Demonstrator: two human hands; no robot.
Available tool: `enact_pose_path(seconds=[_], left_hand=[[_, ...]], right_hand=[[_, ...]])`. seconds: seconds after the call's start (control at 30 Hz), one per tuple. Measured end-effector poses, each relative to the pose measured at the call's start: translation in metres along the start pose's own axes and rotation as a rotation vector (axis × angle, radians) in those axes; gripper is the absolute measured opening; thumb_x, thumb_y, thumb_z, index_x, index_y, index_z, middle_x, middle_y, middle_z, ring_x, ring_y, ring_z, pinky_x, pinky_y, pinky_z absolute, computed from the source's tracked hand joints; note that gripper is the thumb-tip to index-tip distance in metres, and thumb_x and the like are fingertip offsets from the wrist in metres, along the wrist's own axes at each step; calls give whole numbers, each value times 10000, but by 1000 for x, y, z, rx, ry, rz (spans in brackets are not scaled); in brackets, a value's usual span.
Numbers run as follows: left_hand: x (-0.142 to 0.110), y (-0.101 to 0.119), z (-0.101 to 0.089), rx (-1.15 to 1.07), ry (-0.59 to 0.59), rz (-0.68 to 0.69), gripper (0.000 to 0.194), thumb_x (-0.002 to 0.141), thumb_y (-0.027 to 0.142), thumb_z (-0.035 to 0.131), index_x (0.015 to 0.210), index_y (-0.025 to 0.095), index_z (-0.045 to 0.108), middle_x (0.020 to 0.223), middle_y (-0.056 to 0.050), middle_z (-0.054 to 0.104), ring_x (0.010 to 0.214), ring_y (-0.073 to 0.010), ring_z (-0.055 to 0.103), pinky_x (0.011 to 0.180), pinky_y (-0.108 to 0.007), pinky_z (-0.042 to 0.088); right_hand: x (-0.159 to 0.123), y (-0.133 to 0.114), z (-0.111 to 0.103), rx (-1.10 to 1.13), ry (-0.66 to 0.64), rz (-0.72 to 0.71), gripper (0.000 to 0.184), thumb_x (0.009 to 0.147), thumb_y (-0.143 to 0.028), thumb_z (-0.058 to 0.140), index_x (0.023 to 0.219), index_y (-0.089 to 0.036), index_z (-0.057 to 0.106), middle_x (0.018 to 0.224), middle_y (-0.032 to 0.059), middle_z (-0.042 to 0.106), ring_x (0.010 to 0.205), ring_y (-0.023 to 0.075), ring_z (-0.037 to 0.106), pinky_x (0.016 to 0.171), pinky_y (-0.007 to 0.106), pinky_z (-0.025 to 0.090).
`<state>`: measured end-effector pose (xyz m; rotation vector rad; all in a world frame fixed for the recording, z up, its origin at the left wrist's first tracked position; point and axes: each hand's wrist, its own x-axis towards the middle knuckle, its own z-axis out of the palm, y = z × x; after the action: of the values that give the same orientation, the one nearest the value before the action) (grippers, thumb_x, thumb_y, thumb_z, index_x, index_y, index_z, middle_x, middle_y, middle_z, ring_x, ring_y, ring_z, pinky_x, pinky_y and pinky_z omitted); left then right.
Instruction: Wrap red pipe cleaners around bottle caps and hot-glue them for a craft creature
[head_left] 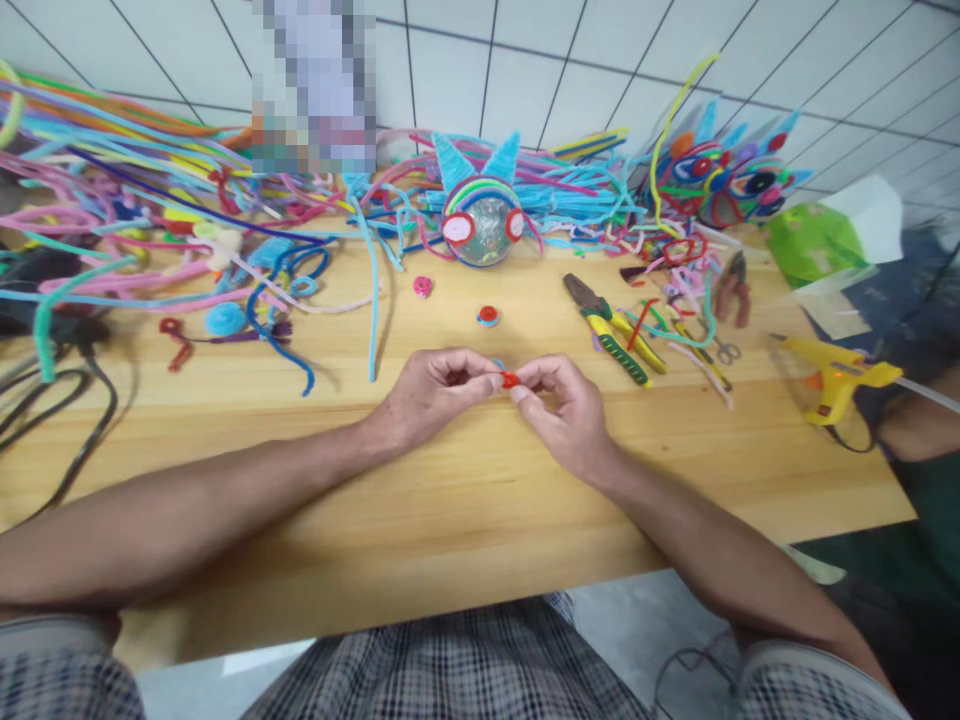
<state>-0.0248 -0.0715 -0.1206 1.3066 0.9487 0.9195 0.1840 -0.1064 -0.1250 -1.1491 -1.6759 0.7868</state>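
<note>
My left hand (pixel 431 395) and my right hand (pixel 566 410) meet over the middle of the wooden table (pixel 450 500). Both pinch a small red pipe-cleaner piece (pixel 510 379) between thumb and fingertips. A bit of blue shows just behind it. Beyond the hands lie a red-and-blue coiled disc (pixel 488 316) and a pink coil (pixel 423 286). Farther back stands a round figure (pixel 481 215) with blue ears and red-rimmed eyes.
Loose pipe cleaners (pixel 135 200) cover the back and left of the table. Yellow-handled pliers (pixel 611 325), small scissors (pixel 724 350) and a yellow glue gun (pixel 836 380) lie at the right. A second colourful figure (pixel 720 180) and green tissue pack (pixel 814 240) sit far right. Black cables (pixel 60 420) trail left.
</note>
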Motion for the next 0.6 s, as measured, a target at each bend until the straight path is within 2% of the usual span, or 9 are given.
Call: enact_pose_path(seconds=[0.27,0.47,0.6], left_hand=[[0,0,0,2,-53,3,316,836,474,913,882,168,853,797,-33,813,682,-129,667,650,-233,549],[-2,2,-1,18,-85,34,260,925,423,823,915,164,834,889,-49,839,763,-143,707,736,-252,571],[-2,0,-2,30,-81,66,237,935,396,813,925,160,835,868,-47,832,751,-140,704,737,-255,560]], right_hand=[[-1,5,1,38,14,9,80,982,-237,725,1049,-260,688,915,-5,771,801,148,726,759,295,613],[-2,4,1,44,8,0,163,976,-216,716,1128,-268,692,942,-2,783,848,158,755,795,304,632],[-2,4,1,34,-10,-9,162,971,-205,717,1119,-266,695,948,-1,791,848,156,760,790,299,633]])
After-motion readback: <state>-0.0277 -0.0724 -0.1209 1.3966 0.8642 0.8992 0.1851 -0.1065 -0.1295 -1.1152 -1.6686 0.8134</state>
